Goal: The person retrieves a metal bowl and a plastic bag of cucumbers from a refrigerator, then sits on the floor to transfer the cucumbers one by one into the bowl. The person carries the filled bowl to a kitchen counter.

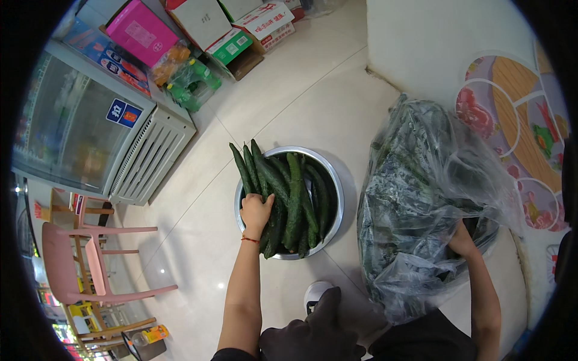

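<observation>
A round metal basin [337, 185] on the floor holds several long, dark green cucumbers [294, 203]. A few of them stick out past its far left rim. My left hand [256, 213], with a red cord at the wrist, grips cucumbers at the basin's left side; its fingertips are partly hidden. To the right lies a big clear plastic bag [406, 180], bulging with more cucumbers seen dimly through the film. My right hand [461, 241] reaches into the bag's opening on its right side. The fingers are hidden in there, so what they touch cannot be seen.
A glass-door cooler [81, 122] stands at the left, with a pink chair [67, 261] nearer me. Green bottles [192, 85] and cardboard boxes [266, 22] line the far side. A white wall [415, 45] borders the bag. My shoe [316, 295] is just below the basin.
</observation>
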Demonstrator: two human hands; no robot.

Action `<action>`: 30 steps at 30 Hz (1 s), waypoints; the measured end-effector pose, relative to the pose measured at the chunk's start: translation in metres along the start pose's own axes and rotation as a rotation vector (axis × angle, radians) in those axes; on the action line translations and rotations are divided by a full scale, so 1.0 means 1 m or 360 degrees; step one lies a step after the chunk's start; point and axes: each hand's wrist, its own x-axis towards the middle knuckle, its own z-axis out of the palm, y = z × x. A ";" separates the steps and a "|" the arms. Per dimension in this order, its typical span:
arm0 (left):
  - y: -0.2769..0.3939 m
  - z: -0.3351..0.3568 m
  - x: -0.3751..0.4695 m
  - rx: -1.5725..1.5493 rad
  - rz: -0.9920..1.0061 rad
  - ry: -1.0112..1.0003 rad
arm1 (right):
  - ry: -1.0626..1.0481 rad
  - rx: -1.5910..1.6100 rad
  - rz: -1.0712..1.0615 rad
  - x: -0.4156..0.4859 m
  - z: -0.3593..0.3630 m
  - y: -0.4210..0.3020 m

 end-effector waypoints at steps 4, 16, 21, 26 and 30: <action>-0.040 -0.007 0.016 -0.0447 -0.0059 -0.0175 | 0.0078 0.0071 -0.0015 -0.014 -0.005 -0.016; -0.038 -0.075 -0.019 -0.1175 -0.0200 -0.0516 | 0.0090 0.1084 0.0165 -0.078 -0.063 -0.052; -0.057 -0.108 -0.042 -0.1308 -0.0055 -0.0558 | 0.0185 0.1313 0.0077 -0.105 -0.084 -0.058; -0.044 -0.092 -0.026 -0.1163 0.0144 -0.0143 | 0.0153 0.1627 0.0000 -0.155 -0.112 -0.078; -0.058 -0.040 -0.006 -0.0511 0.0097 -0.0318 | 0.0066 0.1593 -0.0060 -0.202 -0.140 -0.103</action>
